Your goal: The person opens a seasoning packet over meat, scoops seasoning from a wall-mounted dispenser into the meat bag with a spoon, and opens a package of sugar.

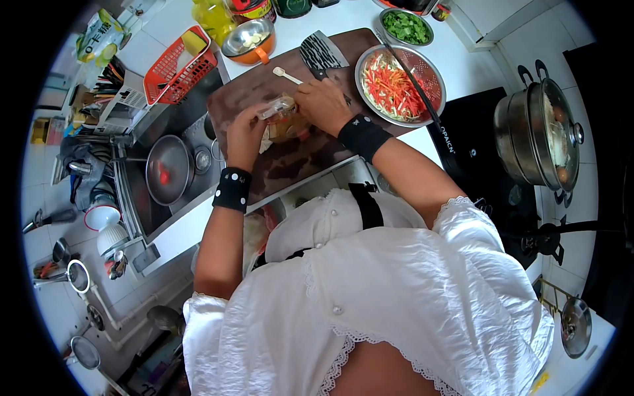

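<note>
Over the brown cutting board (284, 173), my left hand (246, 135) is closed around a small clear container (282, 124) with brownish contents, tilted on its side. My right hand (322, 107) is closed beside it, with a small white spoon (288, 76) sticking out from its fingers; its bowl points away from me. Whether the right fingers also touch the container is hard to make out. Just beyond the right hand lies a cleaver (323, 51) with a black-and-white patterned blade. To its right, a steel colander (441, 86) holds shredded red and pale vegetables, with dark chopsticks (413, 76) across it.
An orange-handled bowl (263, 51) and a bowl of chopped greens (407, 28) stand at the back. Left are a red basket (181, 66) and a sink with a pan (170, 170). A steamer pot (522, 132) stands on the right by the black cooktop (472, 122).
</note>
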`<state>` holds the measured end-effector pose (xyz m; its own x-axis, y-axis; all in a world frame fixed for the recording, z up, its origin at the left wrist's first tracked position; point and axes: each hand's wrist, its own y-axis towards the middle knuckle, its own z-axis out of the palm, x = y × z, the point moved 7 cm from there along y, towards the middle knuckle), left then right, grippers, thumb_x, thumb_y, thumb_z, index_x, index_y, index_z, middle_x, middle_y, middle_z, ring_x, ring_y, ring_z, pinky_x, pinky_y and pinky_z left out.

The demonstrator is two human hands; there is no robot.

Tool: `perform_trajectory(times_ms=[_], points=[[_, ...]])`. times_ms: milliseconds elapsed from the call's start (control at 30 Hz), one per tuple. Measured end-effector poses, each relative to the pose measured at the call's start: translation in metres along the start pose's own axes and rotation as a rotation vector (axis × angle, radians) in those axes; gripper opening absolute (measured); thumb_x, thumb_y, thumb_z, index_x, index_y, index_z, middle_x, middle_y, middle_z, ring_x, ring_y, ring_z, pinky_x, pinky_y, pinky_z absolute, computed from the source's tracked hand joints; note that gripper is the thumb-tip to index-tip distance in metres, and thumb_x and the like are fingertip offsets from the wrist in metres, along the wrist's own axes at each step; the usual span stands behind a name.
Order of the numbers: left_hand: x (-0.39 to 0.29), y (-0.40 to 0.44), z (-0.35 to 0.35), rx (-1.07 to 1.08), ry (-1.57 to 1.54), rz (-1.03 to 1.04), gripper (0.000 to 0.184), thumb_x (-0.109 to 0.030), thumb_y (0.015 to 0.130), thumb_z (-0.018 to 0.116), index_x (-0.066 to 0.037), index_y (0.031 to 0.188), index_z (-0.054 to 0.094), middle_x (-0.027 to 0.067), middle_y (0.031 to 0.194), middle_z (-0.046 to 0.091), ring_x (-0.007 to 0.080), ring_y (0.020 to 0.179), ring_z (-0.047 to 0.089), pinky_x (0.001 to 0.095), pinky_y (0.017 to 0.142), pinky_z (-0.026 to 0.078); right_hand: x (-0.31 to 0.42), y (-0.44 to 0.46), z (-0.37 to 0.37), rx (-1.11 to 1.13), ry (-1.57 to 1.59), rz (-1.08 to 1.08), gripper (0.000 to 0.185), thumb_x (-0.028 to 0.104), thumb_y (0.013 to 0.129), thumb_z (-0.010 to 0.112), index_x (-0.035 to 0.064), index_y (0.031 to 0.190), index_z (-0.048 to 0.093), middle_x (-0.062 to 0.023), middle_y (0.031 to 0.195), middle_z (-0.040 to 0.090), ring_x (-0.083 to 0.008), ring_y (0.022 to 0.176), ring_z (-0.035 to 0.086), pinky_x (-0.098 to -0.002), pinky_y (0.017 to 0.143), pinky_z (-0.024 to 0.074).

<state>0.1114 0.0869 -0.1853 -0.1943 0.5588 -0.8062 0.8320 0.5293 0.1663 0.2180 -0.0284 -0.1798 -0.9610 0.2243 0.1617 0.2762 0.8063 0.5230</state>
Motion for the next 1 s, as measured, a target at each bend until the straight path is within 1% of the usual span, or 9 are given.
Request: perform_trajectory(times_ms=[167, 267, 367, 467, 567, 667, 767, 867, 1000], points=[[-0.004, 0.001, 0.001, 0.013, 0.074, 0.008, 0.021, -0.006, 0.08, 0.057, -0.005, 0.1, 0.062, 0.0123, 0.089, 0.064, 0.0233, 0.08, 0.063, 0.0289, 0.072, 0.048, 0.001, 0.0, 0.003, 0.033, -0.027, 0.008, 0.006, 0.011, 0.072, 0.056, 0.0134, 0.071, 0.062, -0.0005, 0.074, 0.056, -0.0193, 0.075, 0.058, -0.0339, 0.067, 0.0361], [-0.004, 0.0, 0.0, -0.015, 0.047, -0.016, 0.021, -0.005, 0.079, 0.057, -0.005, 0.099, 0.062, 0.0125, 0.088, 0.064, 0.0235, 0.078, 0.063, 0.0292, 0.071, 0.048, -0.002, 0.0, 0.004, 0.058, -0.032, 0.047, 0.006, 0.012, 0.072, 0.056, 0.0129, 0.073, 0.062, -0.0014, 0.077, 0.057, -0.0196, 0.077, 0.057, -0.0345, 0.068, 0.0361], [0.0, 0.001, 0.0, -0.012, 0.035, -0.002, 0.02, -0.005, 0.079, 0.058, -0.004, 0.098, 0.063, 0.0123, 0.088, 0.064, 0.0222, 0.079, 0.063, 0.0288, 0.071, 0.048, -0.008, -0.002, 0.005, 0.06, 0.018, 0.154, 0.006, 0.014, 0.072, 0.059, 0.0111, 0.076, 0.061, -0.0023, 0.077, 0.057, -0.0208, 0.08, 0.056, -0.036, 0.07, 0.0379], [0.006, 0.002, -0.001, -0.033, -0.032, -0.058, 0.019, -0.005, 0.078, 0.059, -0.003, 0.096, 0.063, 0.0117, 0.088, 0.065, 0.0201, 0.08, 0.063, 0.0275, 0.072, 0.047, -0.018, -0.006, 0.005, 0.072, 0.206, 0.295, 0.007, 0.015, 0.075, 0.057, 0.0111, 0.079, 0.061, -0.0026, 0.079, 0.058, -0.023, 0.082, 0.055, -0.0377, 0.073, 0.0388], [0.014, 0.004, 0.0, -0.019, -0.074, -0.059, 0.02, -0.005, 0.077, 0.06, -0.003, 0.096, 0.063, 0.0114, 0.088, 0.065, 0.0187, 0.08, 0.063, 0.0262, 0.072, 0.047, -0.022, -0.01, 0.008, 0.063, 0.246, 0.281, 0.008, 0.016, 0.076, 0.057, 0.0107, 0.082, 0.06, -0.0036, 0.081, 0.058, -0.0241, 0.084, 0.055, -0.0382, 0.077, 0.0394], [0.023, 0.003, 0.0, -0.02, -0.102, -0.068, 0.02, -0.005, 0.077, 0.061, -0.002, 0.096, 0.063, 0.0103, 0.087, 0.066, 0.0162, 0.079, 0.062, 0.0255, 0.072, 0.046, -0.024, -0.013, 0.011, 0.117, 0.221, 0.283, 0.011, 0.016, 0.076, 0.058, 0.0111, 0.085, 0.061, -0.0044, 0.085, 0.058, -0.0241, 0.086, 0.054, -0.0379, 0.077, 0.0395], [0.025, 0.003, 0.0, -0.022, -0.157, -0.103, 0.02, -0.004, 0.077, 0.061, -0.003, 0.097, 0.064, 0.0063, 0.085, 0.066, 0.0115, 0.076, 0.06, 0.0242, 0.07, 0.046, -0.021, -0.015, 0.015, 0.13, 0.188, 0.238, 0.012, 0.017, 0.075, 0.059, 0.0121, 0.085, 0.062, -0.004, 0.087, 0.057, -0.0236, 0.087, 0.053, -0.0374, 0.077, 0.0395], [0.038, 0.005, 0.002, -0.013, -0.24, -0.131, 0.021, -0.002, 0.076, 0.061, -0.003, 0.097, 0.064, 0.0012, 0.082, 0.065, 0.0068, 0.071, 0.057, 0.022, 0.065, 0.046, -0.02, -0.015, 0.011, 0.047, 0.256, 0.239, 0.008, 0.016, 0.074, 0.06, 0.013, 0.08, 0.065, -0.004, 0.084, 0.055, -0.0219, 0.09, 0.052, -0.0375, 0.074, 0.0361], [0.037, 0.005, 0.002, -0.009, -0.281, -0.149, 0.022, 0.0, 0.076, 0.061, -0.003, 0.097, 0.064, -0.0012, 0.08, 0.063, 0.0045, 0.067, 0.054, 0.0199, 0.062, 0.044, -0.02, -0.014, 0.014, 0.093, 0.251, 0.24, 0.007, 0.016, 0.073, 0.062, 0.013, 0.079, 0.065, -0.0036, 0.083, 0.055, -0.0217, 0.089, 0.052, -0.0364, 0.073, 0.0366]])
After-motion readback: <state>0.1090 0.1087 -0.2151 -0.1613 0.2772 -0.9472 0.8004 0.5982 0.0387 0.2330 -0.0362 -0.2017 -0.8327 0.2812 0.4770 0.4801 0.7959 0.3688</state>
